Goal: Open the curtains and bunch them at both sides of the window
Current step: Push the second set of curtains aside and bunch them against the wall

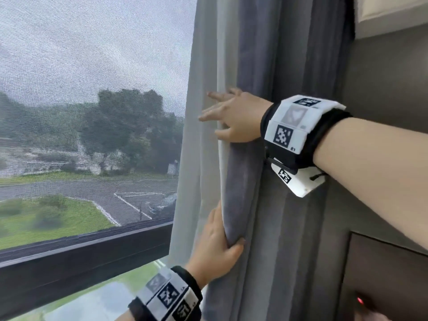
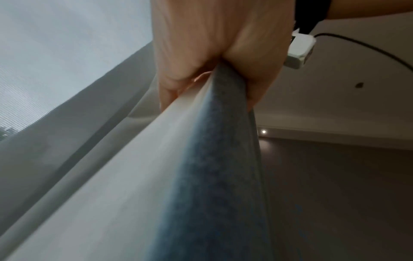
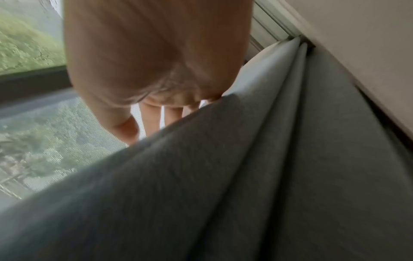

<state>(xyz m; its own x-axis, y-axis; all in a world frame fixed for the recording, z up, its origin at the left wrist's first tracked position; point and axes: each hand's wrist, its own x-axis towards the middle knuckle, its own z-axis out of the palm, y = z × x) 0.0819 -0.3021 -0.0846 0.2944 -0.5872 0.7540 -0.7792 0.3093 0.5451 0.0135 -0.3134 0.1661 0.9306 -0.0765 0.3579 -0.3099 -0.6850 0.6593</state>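
A grey-blue curtain [image 1: 254, 66] with a white lining hangs bunched in folds at the right side of the window [image 1: 92, 112]. A thin pale sheer [image 1: 199, 170] hangs just left of it. My left hand [image 1: 215, 249] grips the curtain's leading fold low down, thumb in front and fingers behind it. The left wrist view shows that hand [image 2: 212, 44] pinching the fold of the curtain [image 2: 212, 159]. Higher up, my right hand [image 1: 231, 117] lies on the same fold with straight, spread fingers pointing left. In the right wrist view its fingers [image 3: 152, 120] reach past the curtain [image 3: 245, 176].
A dark horizontal window bar [image 1: 81, 251] crosses below the mesh-screened pane. Right of the curtain stands a dark wall panel [image 1: 389, 100]. At lower right is a dark cabinet [image 1: 389, 269] with a small red light [image 1: 359, 300].
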